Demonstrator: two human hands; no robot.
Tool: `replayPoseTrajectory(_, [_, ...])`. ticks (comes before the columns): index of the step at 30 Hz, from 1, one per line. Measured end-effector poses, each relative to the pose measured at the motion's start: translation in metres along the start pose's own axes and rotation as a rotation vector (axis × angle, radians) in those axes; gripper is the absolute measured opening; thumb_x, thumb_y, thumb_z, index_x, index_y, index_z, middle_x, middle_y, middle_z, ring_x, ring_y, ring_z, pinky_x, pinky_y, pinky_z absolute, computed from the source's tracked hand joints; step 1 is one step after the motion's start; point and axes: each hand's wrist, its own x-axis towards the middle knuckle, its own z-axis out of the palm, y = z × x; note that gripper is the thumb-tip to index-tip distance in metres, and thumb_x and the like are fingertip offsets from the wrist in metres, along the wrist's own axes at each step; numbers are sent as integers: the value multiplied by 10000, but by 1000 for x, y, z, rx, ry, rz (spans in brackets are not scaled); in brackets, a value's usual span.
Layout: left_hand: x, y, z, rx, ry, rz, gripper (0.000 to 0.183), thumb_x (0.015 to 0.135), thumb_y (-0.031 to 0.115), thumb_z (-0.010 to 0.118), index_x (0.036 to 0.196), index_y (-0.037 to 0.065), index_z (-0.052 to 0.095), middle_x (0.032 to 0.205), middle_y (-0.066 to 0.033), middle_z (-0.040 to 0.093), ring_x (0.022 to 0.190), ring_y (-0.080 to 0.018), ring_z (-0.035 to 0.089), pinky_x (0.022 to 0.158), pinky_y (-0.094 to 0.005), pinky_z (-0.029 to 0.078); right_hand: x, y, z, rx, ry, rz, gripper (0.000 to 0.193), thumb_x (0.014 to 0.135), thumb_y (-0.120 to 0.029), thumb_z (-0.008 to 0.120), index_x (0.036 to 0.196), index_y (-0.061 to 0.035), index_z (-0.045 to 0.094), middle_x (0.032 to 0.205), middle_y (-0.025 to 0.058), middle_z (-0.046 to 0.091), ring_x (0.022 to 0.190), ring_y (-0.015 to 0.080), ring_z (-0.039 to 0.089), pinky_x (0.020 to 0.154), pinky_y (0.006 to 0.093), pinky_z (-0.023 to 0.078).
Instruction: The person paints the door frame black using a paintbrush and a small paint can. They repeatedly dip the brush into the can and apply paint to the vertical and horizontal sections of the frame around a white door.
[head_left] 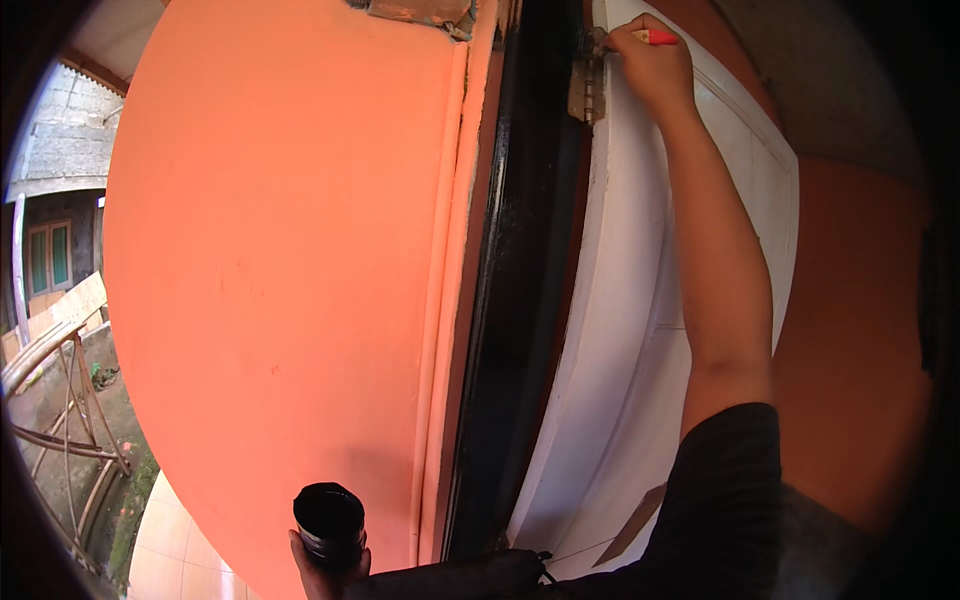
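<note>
High up, my right hand [662,75] is closed around a slim paintbrush [658,37] whose red handle end sticks out past the fingers. The brush's working end is hidden at the door edge, just above a metal hinge [588,92]. That hinge joins a glossy black door frame [525,210] to a white door [625,290]. Low in the view, my left hand [318,578] grips a black cup [330,525] from below, its opening facing up. The cup's inside is dark, and I cannot make out what it contains.
A smooth orange wall [270,250] fills the left of the frame, with a chipped patch [425,12] at its top. Beyond the door is a darker orange wall [850,330]. Outside at far left stand bamboo poles [85,420] beside a tiled floor [170,540].
</note>
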Motion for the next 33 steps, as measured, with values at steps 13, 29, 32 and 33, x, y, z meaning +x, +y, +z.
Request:
replayPoseTrajectory(13, [0,-6,10,-39,73,8,790,905,718,499,1339,58,500,1188,-179,649,1019,-328,671,767,-396,613,-3,-16,-1,75,10,77,96,756,-126,667,731,-41,628,672,76,638,660,187,614,634,345,479])
replayPoseTrajectory(29, [6,-5,15,-26,18,-18,815,895,736,492,1350,60,508,1204,-161,656,1019,-312,671,763,-381,603,-8,-59,-16,-142,193,-207,207,764,-192,681,741,-22,565,697,147,632,680,298,631,663,403,483])
replayPoseTrajectory(32, [7,-4,18,-21,22,-5,812,895,736,492,1352,64,507,1205,-162,655,1016,-310,673,761,-379,604,-4,-69,-17,-220,195,-244,224,770,-220,684,778,-13,598,731,191,653,731,359,657,688,439,496])
replayPoseTrajectory(33, [7,-4,19,-23,27,-6,811,895,737,491,1352,66,508,1205,-162,655,1017,-309,673,761,-377,604,-1,-70,-18,-245,193,-265,231,771,-229,685,794,-11,611,746,201,662,751,369,664,698,448,499])
